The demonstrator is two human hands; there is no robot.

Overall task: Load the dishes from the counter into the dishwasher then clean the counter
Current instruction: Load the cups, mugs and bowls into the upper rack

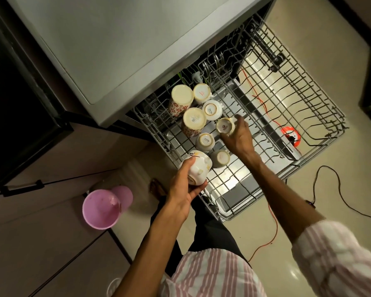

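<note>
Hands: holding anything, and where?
Left hand grips a white mug around its body. Right hand holds a small cup by its side, upside down.

A wire dishwasher rack [240,185] is pulled out over a pale tiled floor [341,183]. Seven cups [194,120] stand upside down along the rack's left edge. A pink bucket [102,209] sits on the floor left of the rack.

You stand on a glossy cream tiled floor [255,236]; brown cabinet fronts [41,243] to your left, a pink plastic bin [101,209] beside them.
</note>
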